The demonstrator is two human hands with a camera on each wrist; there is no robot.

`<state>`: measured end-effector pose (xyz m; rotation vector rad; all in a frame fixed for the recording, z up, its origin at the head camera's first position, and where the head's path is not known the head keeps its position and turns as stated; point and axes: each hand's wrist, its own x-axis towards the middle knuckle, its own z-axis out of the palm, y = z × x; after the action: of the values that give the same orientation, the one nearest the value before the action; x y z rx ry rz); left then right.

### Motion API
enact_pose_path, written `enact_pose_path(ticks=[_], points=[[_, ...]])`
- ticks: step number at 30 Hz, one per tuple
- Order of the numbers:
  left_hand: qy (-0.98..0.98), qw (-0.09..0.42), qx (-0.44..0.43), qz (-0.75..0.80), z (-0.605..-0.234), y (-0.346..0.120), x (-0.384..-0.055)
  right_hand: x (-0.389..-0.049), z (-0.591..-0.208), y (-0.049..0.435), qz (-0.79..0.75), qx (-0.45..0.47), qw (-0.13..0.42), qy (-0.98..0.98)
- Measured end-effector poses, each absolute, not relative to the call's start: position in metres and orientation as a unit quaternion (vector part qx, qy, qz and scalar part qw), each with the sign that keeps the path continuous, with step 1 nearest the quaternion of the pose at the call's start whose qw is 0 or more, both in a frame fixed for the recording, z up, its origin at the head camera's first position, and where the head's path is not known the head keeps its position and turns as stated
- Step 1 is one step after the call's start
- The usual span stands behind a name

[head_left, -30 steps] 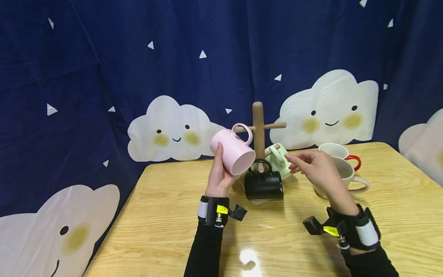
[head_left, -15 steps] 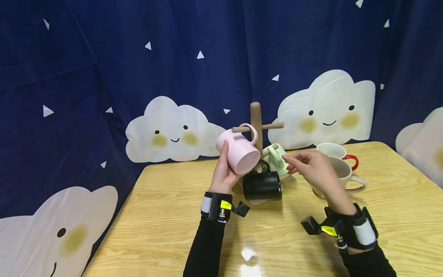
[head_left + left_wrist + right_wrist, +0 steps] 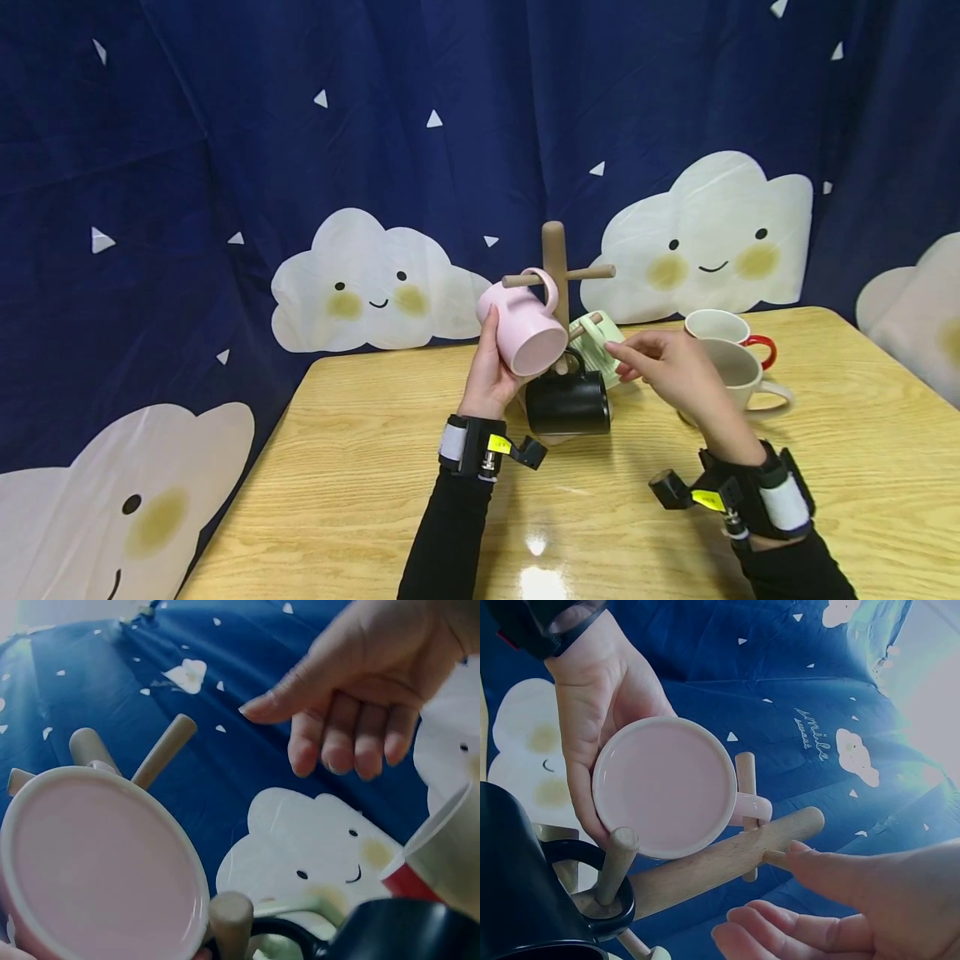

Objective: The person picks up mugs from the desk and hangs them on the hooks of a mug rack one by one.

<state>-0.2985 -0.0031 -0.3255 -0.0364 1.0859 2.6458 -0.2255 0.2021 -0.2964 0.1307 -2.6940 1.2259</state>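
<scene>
My left hand grips a pink mug by its body, tilted with its handle upward. An upper left peg of the wooden mug tree passes through the pink handle loop. Lower on the tree hang a black mug and a pale green mug. Close to the right of the green mug, my right hand hovers with relaxed fingers and nothing between them. In the left wrist view, the right hand shows loosely bent fingers, and the pink mug's round base faces the camera.
Right of the tree, a white mug with a red handle stands behind a beige mug, partly covered by my right forearm. All stand on a light wooden table. A dark blue curtain with clouds hangs behind.
My left hand has moved the pink mug slightly right, bringing its handle from beside the upper left peg to around it. The right hand has barely moved.
</scene>
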Motion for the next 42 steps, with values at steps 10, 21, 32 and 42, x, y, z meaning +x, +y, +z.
enact_pose_path(ticks=[10,21,32,42], points=[[0.399,0.138,-0.004,0.907,-0.327,-0.007,-0.299,-0.228,-0.298,0.2,0.403,0.048,0.088,-0.91],[0.45,0.141,-0.02,0.882,-0.334,-0.019,-0.294,-0.229,-0.3,0.199,0.396,0.045,0.075,-0.914],[0.484,0.135,-0.005,0.865,-0.342,-0.035,-0.292,-0.229,-0.3,0.198,0.39,0.047,0.068,-0.917],[0.506,0.102,-0.016,0.856,-0.334,-0.072,-0.291,-0.226,-0.295,0.211,0.39,0.045,0.069,-0.917]])
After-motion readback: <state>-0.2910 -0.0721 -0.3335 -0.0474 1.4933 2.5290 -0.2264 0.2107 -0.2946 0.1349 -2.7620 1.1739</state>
